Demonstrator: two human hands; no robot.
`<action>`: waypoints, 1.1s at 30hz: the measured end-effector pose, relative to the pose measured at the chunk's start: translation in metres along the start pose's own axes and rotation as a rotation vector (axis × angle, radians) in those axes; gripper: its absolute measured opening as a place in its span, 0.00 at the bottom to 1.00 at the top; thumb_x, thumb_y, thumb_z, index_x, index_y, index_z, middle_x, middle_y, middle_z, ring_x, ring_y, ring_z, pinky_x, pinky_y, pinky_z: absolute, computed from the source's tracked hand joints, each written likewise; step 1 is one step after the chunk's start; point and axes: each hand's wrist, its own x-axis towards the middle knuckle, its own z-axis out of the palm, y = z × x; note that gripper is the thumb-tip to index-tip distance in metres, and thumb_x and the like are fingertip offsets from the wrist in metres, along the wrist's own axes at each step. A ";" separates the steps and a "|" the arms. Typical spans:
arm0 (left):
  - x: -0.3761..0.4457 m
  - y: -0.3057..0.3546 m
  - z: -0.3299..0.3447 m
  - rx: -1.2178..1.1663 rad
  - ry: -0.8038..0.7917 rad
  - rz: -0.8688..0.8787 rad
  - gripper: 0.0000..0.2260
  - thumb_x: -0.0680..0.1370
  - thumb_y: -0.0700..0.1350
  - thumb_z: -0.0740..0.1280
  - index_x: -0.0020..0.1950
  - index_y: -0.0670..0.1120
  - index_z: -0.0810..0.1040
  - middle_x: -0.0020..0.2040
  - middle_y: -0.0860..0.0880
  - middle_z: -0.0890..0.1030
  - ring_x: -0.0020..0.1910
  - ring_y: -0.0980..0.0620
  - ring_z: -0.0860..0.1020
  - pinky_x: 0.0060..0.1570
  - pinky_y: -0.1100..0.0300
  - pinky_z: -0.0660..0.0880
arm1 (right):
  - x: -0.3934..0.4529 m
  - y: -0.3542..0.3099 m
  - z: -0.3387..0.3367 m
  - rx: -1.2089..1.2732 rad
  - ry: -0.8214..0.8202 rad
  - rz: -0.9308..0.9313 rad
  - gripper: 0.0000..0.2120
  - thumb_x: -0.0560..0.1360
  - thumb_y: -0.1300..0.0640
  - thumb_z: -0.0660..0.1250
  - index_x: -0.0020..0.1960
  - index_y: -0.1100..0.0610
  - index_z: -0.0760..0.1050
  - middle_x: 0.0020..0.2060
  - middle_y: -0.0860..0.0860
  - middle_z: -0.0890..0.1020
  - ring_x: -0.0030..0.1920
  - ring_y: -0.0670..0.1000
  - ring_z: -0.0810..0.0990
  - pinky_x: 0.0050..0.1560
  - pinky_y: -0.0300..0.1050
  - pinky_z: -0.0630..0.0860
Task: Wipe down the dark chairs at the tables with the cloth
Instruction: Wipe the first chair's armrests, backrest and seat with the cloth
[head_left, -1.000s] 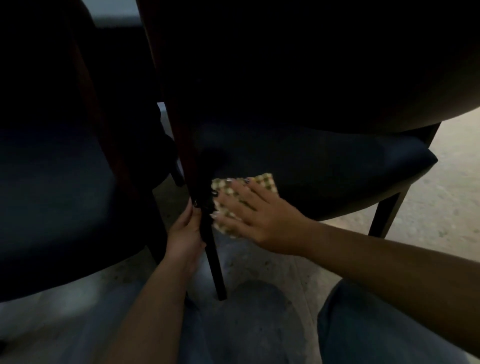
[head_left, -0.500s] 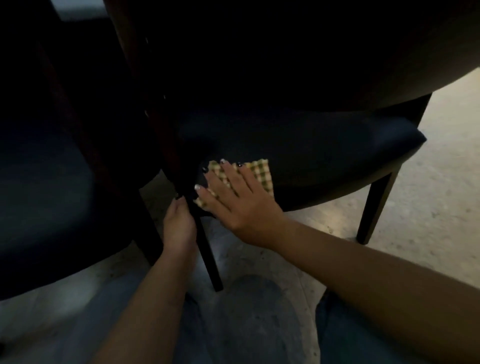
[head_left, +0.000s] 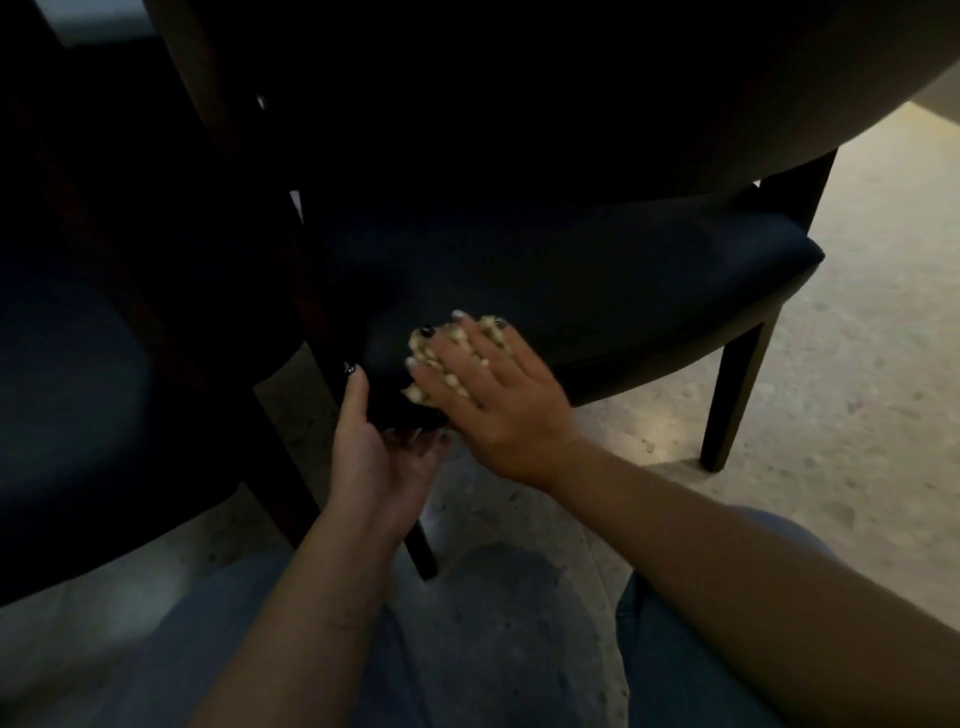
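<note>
Head view: dim, blurred.
Right hand (head_left: 488, 395): flat, fingers spread, pressing cloth (head_left: 451, 358) onto seat (head_left: 597, 291).
Left hand (head_left: 376, 447): released, touching seat corner.
Cloth: likely soft, light; palm pressure suffices.

Lower right of frame: bare floor (head_left: 857, 374) open beside chair seat (head_left: 597, 280). Left: second chair (head_left: 78, 389) crowds in, narrow gap only. Chair leg (head_left: 421, 551) blocks centre; worktop (head_left: 675, 78) overhangs seat.

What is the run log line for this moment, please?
right hand: presses cloth flat on chair seat | left hand: at seat's front corner | wiping: underway
</note>
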 end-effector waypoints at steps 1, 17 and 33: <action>0.000 -0.002 0.001 -0.007 -0.037 -0.008 0.25 0.78 0.62 0.60 0.65 0.46 0.78 0.61 0.46 0.81 0.60 0.48 0.80 0.60 0.52 0.74 | 0.004 -0.007 0.001 0.011 -0.004 0.004 0.19 0.78 0.57 0.63 0.68 0.58 0.73 0.66 0.60 0.74 0.69 0.64 0.69 0.69 0.62 0.64; 0.003 -0.039 0.023 0.034 0.003 -0.022 0.33 0.67 0.66 0.67 0.65 0.47 0.77 0.60 0.44 0.81 0.55 0.45 0.82 0.58 0.47 0.76 | -0.017 0.056 -0.041 0.140 -0.203 0.275 0.25 0.72 0.59 0.64 0.68 0.66 0.70 0.65 0.64 0.73 0.69 0.65 0.68 0.71 0.63 0.61; 0.013 -0.067 0.037 0.299 -0.082 -0.079 0.42 0.64 0.70 0.60 0.72 0.47 0.68 0.56 0.42 0.83 0.55 0.46 0.82 0.57 0.49 0.73 | -0.085 0.127 -0.055 0.168 -0.100 0.366 0.22 0.77 0.66 0.58 0.70 0.66 0.66 0.70 0.63 0.67 0.73 0.64 0.60 0.69 0.68 0.59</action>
